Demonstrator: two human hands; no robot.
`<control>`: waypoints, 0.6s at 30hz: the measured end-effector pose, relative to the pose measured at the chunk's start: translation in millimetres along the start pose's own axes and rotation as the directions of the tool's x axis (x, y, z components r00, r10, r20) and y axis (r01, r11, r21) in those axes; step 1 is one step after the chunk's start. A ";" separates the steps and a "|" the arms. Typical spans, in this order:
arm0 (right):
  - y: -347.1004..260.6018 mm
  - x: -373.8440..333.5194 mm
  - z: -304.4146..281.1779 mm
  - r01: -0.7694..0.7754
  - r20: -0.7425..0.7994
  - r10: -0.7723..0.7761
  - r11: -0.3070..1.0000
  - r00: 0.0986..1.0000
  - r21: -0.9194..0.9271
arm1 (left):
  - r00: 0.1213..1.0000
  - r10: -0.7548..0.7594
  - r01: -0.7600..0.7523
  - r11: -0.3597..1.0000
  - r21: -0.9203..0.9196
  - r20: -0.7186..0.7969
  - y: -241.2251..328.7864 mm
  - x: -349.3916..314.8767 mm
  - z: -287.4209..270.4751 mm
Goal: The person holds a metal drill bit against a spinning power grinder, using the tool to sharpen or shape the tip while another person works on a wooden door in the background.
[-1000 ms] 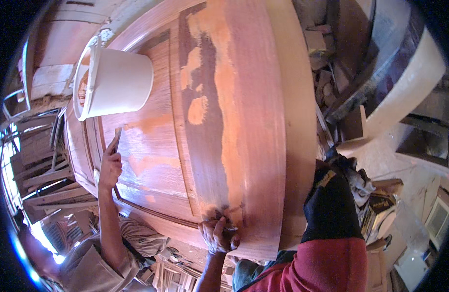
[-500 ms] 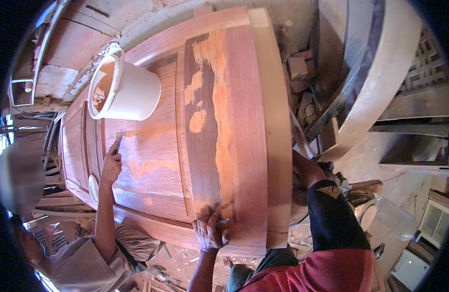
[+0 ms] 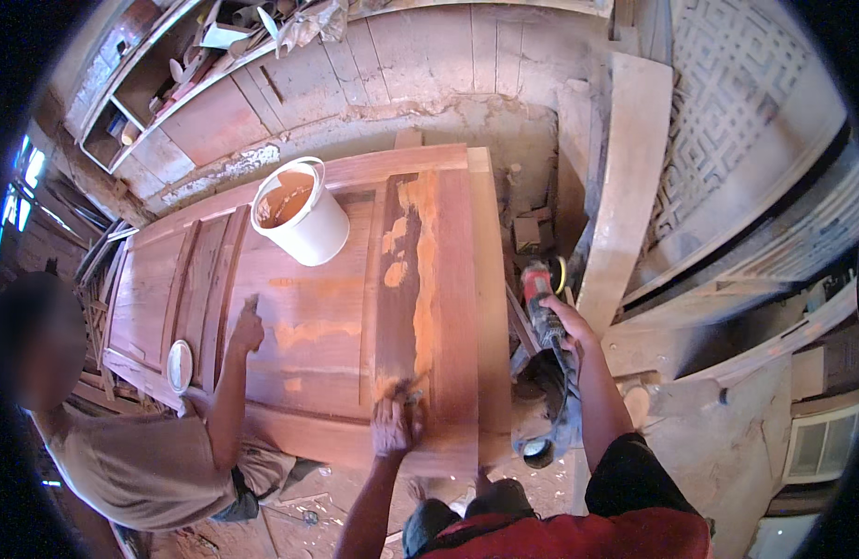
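Observation:
A large reddish wooden door [image 3: 448, 307] with recessed panels lies in front of me, patched with orange filler [image 3: 425, 307]. My left hand [image 3: 395, 429] presses on its near end, beside a dark bare strip, fingers bent; a small greyish thing shows at the fingertips, too unclear to name. Off the door's right side, my right hand [image 3: 571, 324] is wrapped round a dusty angle grinder [image 3: 544, 312] with a red head and a yellow-edged disc. Part of the grinder is behind my fingers.
On the left a co-worker's hand [image 3: 248, 331] holds a scraper [image 3: 250, 306] over the door. A white bucket [image 3: 317, 228] of orange filler stands on it, with a round white lid [image 3: 180, 366] near the left edge. Boards [image 3: 625, 196] lean at the right.
My right hand has come up from beside the door, and the grinder in it is now in view. The left hand stays at the door's near end. My view has shifted.

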State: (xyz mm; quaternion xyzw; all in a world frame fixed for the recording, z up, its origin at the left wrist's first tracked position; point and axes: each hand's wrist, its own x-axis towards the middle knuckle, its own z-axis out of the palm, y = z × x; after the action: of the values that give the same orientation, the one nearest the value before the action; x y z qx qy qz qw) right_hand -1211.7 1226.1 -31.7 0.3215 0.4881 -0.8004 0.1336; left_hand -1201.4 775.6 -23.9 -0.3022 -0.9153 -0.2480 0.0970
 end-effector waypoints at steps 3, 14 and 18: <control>-3.9 -106.2 33.1 0.164 0.050 -0.178 0.962 0.983 0.217 | 1.000 -0.005 0.005 0.997 -0.072 0.001 7.3 6.9 -6.4; 89.8 -307.5 163.7 0.747 -0.103 -0.759 0.651 0.643 -0.138 | 0.971 -0.095 0.231 0.621 -0.749 0.220 36.9 -47.7 -7.7; 144.2 -323.9 193.6 0.672 -0.214 -0.644 0.734 0.735 0.101 | 0.916 0.135 0.369 0.079 -0.926 0.377 133.9 -81.6 -60.2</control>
State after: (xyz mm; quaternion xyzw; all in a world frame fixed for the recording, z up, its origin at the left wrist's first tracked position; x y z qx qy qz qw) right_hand -964.5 955.5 138.3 0.2024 0.5090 -0.8051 -0.2276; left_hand -1054.0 796.5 54.0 -0.2510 -0.5263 -0.7440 -0.3265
